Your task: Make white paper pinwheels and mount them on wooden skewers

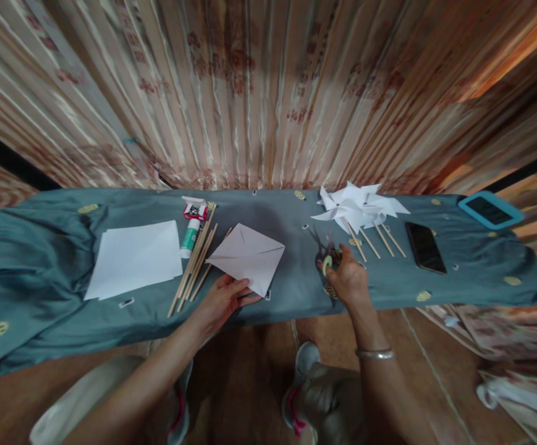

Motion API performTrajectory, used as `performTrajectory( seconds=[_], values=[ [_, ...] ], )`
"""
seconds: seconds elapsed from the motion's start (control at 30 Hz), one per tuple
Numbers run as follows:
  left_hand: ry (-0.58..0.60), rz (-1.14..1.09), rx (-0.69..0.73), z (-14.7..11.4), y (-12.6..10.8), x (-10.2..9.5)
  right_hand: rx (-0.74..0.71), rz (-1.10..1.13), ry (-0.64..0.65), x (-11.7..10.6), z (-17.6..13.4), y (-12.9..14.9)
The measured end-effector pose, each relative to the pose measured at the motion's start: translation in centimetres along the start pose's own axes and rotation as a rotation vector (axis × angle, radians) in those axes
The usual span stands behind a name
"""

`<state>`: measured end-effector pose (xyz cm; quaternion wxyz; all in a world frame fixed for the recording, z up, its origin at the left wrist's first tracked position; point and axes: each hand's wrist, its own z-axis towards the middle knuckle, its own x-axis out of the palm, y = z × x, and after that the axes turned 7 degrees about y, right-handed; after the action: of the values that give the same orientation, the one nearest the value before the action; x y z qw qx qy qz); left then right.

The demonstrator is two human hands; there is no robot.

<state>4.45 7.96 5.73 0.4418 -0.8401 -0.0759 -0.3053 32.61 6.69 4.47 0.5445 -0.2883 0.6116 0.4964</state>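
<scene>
Thumb above and fingers (pixel 249 301) beneath, the left hand (pixel 222 303) pinches a corner of the paper square (pixel 252 253) over the counter (pixel 296 293) — presumably to keep it steady. The right hand (pixel 349 275) curls its fingers at the pale-handled scissors (pixel 327 264); whether they grip, I cannot tell. Wooden sticks (pixel 194 266) lie leftward, probably for easy reach; white pinwheels (pixel 361 204) sit right, likely kept clear. Rumpled teal cloth (pixel 59 241) covers the counter — pleated curtains (pixel 268 93) hang behind.
</scene>
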Motion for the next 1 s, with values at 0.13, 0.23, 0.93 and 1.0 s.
performTrajectory(
  seconds=[0.13,0.23,0.93,1.0],
  values=[
    [0.138,0.197,-0.157,-1.2,0.8,0.2,0.006,-0.079,-0.083,0.5,1.0,0.0],
    [0.222,0.272,-0.205,-2.1,1.0,0.0,0.049,-0.106,-0.056,0.3,1.4,0.1],
    [-0.427,1.011,0.645,-3.9,-6.6,-9.6,-0.235,0.02,-0.184,1.9,1.3,1.5],
    [-0.467,1.071,0.643,-3.5,-6.7,-10.2,-0.258,0.071,-0.185,2.5,1.2,3.2]
  ],
)
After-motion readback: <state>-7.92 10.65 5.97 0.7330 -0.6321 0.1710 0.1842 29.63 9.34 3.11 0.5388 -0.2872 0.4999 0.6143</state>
